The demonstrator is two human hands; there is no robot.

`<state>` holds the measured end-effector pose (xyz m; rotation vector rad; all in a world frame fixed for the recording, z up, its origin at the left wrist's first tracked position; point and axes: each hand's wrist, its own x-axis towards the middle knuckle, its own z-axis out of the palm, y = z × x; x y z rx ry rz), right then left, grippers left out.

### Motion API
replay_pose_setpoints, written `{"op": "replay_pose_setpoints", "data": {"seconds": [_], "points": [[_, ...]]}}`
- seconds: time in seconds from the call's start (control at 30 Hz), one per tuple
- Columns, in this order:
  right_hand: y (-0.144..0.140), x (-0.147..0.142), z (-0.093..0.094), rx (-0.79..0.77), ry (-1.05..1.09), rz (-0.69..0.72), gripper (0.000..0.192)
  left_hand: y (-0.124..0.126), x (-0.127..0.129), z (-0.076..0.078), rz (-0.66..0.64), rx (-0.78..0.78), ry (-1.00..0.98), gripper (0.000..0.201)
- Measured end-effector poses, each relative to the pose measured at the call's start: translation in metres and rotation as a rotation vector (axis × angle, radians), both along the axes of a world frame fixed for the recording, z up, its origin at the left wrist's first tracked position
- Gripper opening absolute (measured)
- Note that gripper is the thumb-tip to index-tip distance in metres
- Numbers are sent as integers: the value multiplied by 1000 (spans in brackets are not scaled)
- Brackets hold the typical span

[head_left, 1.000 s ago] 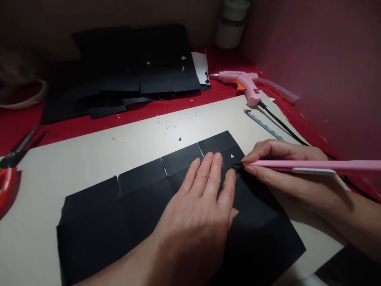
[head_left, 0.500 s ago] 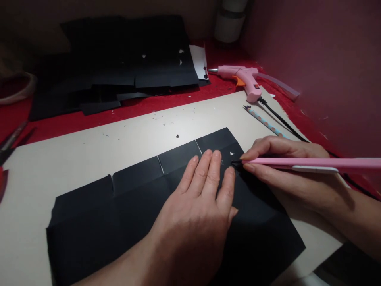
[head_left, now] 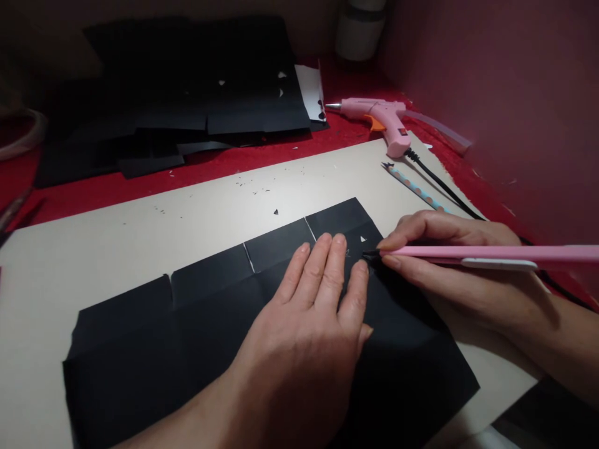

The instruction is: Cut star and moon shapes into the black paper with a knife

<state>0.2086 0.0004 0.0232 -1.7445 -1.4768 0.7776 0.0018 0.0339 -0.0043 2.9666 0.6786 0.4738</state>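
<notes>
Left hand (head_left: 309, 337) lies flat, fingers together, pressing the black sheet (head_left: 210, 324) onto the beige board (head_left: 140, 231) so it cannot slide. Right hand (head_left: 449, 268) pinches the pink craft knife (head_left: 468, 254) near its tip. Knife's long axis runs roughly left-right, dark tip pointing left, touching the sheet just beside the left fingertips.

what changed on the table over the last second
Almost nothing. The whole view drifted a little, from the head camera. The left hand stays pressed flat on the black paper; the right hand still grips the pink craft knife, tip on the same spot. Nothing was taken up or let go.
</notes>
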Motion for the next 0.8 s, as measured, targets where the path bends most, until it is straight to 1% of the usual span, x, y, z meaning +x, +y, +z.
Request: {"op": "replay_pose_setpoints", "data": {"seconds": [0.2, 0.37, 0.63, 0.8], "points": [[-1, -1, 2, -1, 3, 14, 9, 0, 1, 1, 4, -4, 0, 46], [0, -2, 2, -1, -21, -4, 8, 2, 3, 0, 7, -14, -7, 45], [1, -2, 5, 8, -62, 8, 8, -1, 1, 0, 19, 15, -15, 45], [-4, 0, 4, -3, -25, 15, 9, -1, 1, 0, 18, 20, -19, 46]]}}
